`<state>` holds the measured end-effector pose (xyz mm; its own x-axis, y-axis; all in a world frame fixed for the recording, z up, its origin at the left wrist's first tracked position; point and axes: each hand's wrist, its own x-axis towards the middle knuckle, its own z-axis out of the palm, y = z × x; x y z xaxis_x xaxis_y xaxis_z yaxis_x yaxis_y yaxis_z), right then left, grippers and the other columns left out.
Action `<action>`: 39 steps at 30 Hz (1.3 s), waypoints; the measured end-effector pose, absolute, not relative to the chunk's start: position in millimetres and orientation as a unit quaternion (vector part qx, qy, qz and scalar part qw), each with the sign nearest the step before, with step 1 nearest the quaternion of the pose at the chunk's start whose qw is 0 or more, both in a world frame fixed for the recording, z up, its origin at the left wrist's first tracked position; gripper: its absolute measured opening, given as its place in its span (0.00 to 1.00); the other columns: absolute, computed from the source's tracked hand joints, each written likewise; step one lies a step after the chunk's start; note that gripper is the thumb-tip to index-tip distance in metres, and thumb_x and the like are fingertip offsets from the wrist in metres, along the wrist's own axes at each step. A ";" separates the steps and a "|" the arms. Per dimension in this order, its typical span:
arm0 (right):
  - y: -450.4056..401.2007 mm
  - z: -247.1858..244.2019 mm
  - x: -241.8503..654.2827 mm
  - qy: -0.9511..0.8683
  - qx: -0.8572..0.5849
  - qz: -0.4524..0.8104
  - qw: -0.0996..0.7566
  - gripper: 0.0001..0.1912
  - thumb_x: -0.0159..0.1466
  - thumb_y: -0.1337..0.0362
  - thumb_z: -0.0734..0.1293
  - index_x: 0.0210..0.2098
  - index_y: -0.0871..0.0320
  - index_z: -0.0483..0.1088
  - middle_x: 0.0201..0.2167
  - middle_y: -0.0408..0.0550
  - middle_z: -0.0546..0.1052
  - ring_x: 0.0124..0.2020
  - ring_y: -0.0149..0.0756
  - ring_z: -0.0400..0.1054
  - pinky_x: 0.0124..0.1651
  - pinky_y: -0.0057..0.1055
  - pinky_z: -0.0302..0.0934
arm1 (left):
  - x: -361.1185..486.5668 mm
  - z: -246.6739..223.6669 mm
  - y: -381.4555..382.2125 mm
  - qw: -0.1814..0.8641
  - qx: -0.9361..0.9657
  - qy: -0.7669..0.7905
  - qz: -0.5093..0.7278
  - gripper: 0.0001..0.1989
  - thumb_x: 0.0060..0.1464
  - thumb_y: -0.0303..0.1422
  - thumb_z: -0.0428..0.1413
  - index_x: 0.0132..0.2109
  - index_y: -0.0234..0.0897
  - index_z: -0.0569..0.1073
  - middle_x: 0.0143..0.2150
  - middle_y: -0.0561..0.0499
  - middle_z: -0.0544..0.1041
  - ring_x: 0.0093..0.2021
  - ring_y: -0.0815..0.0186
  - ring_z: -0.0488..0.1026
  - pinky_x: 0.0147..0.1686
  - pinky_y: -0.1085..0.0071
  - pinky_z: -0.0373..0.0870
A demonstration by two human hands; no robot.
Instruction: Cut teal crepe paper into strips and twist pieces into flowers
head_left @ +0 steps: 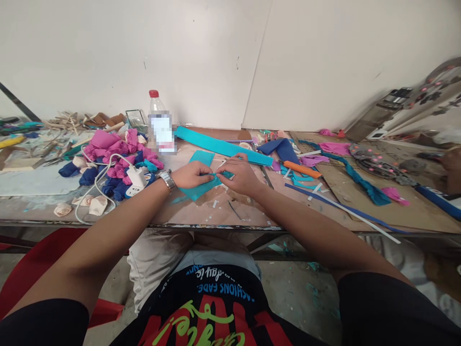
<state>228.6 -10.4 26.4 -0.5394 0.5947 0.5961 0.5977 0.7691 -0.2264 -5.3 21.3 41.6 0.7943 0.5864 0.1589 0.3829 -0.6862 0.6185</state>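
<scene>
A: Right at the middle of the table (201, 215), both hands are in close! The left hand (194, 175), watch (167, 180) at its wrist, has thumb and fingers pinched on the teal piece (196, 192).

B: And the right hand (242, 175) comes at it from the other side, fingers curled, fingertips nipping the same piece. The two sets of fingertips meet, practically touching!

A: Where's that teal piece lying? On the tabletop, mostly below and behind the left hand, with one part reaching up past the knuckles. Whether it's cloth or paper, I can't tell.

B: Just beyond the hands, a long turquoise strip (219, 144) slants across, its left end near the red-capped bottle (155, 103).

A: Look left: a heap of pink and dark-blue bundles (108, 144), with a white plug (137, 178) beside it, cable looping down toward the table's front edge!

B: Over on the right, an orange-handled tool (302, 169) lies near the right hand, and past it a narrow white strip (355, 211) runs alongside a blue one (370, 220).

A: Further out, a crumpled teal band (360, 180) stretches across the brown cardboard (345, 194)!
</scene>
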 end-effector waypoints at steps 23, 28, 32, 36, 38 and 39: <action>-10.5 24.2 230.5 -0.880 -0.338 -0.026 0.333 0.10 0.72 0.58 0.65 0.41 0.51 0.79 0.40 0.47 0.84 0.47 0.46 0.73 0.62 0.50 0.45 | -3.1 43.5 20.0 0.340 0.864 0.289 0.232 0.20 0.62 0.44 0.54 0.29 0.33 0.73 0.22 0.57 0.61 0.25 0.72 0.54 0.26 0.72 0.50; -11.2 24.6 229.5 -0.873 -0.350 -0.037 0.337 0.11 0.73 0.59 0.64 0.41 0.51 0.78 0.39 0.47 0.83 0.47 0.46 0.72 0.61 0.51 0.45 | -4.4 44.5 17.4 0.280 0.882 0.280 0.256 0.19 0.64 0.43 0.53 0.31 0.33 0.74 0.24 0.56 0.66 0.26 0.71 0.58 0.28 0.71 0.53; -17.0 34.2 227.3 -0.842 -0.366 -0.070 0.390 0.09 0.70 0.57 0.66 0.47 0.51 0.76 0.49 0.50 0.80 0.57 0.52 0.66 0.63 0.51 0.47 | -5.5 46.0 17.2 0.241 0.878 0.295 0.291 0.19 0.64 0.43 0.53 0.32 0.33 0.74 0.24 0.55 0.67 0.27 0.70 0.60 0.30 0.71 0.54; -19.5 40.1 227.0 -0.794 -0.373 -0.074 0.473 0.10 0.67 0.54 0.68 0.40 0.54 0.73 0.45 0.54 0.77 0.53 0.52 0.66 0.60 0.50 0.54 | -5.3 47.3 19.9 0.247 0.828 0.338 0.372 0.21 0.64 0.44 0.53 0.28 0.34 0.71 0.23 0.55 0.62 0.26 0.70 0.57 0.28 0.71 0.52; -17.8 37.8 227.2 -0.802 -0.379 0.004 0.462 0.15 0.69 0.52 0.66 0.30 0.55 0.70 0.32 0.50 0.75 0.40 0.45 0.68 0.50 0.44 0.59 | -5.5 47.3 22.1 0.258 0.806 0.355 0.396 0.21 0.64 0.45 0.53 0.28 0.34 0.71 0.23 0.55 0.61 0.25 0.70 0.56 0.27 0.71 0.52; -16.5 35.8 226.9 -0.809 -0.386 0.063 0.438 0.19 0.69 0.51 0.65 0.27 0.55 0.69 0.27 0.47 0.72 0.34 0.41 0.66 0.44 0.40 0.59 | -5.6 47.0 23.1 0.264 0.800 0.358 0.403 0.22 0.64 0.46 0.53 0.28 0.34 0.71 0.23 0.55 0.61 0.25 0.70 0.55 0.27 0.71 0.52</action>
<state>226.9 -16.5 35.8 -0.3180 0.6805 0.6601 0.5704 0.6935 -0.4402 -5.6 23.1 47.0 0.4188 0.7852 0.4561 0.3604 -0.6048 0.7102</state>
